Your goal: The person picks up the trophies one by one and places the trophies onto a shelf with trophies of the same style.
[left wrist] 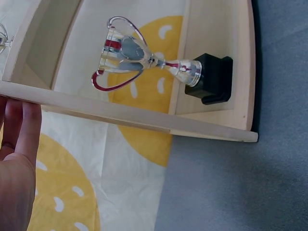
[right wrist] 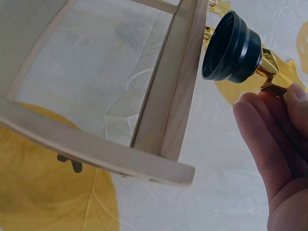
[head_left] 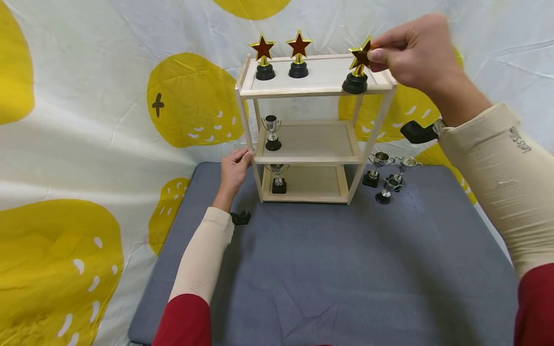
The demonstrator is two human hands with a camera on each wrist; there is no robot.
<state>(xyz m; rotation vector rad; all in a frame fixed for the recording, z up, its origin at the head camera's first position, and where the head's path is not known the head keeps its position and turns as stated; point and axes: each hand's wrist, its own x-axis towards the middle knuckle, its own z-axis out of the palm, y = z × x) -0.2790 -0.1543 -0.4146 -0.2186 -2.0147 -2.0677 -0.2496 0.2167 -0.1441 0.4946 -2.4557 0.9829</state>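
My right hand [head_left: 417, 60] pinches a gold star trophy [head_left: 356, 82] by its star. In the right wrist view, the trophy's round black base [right wrist: 243, 53] is tilted, its hollow underside showing beside the top of the wooden shelf [right wrist: 173, 106]. Two more star trophies, a left one [head_left: 265, 72] and a middle one [head_left: 298, 70], stand upright on the top tier. My left hand [head_left: 235, 170] holds the left front post [left wrist: 96, 107] of the shelf at the middle tier, fingertips partly hidden behind the wood.
One silver cup [head_left: 272, 132] stands on the middle tier, another silver cup [left wrist: 127, 53] on the bottom tier. Several silver cups [head_left: 386, 190] cluster on the grey table [head_left: 311, 269], right of the shelf. A white and yellow patterned cloth [head_left: 108, 120] hangs behind.
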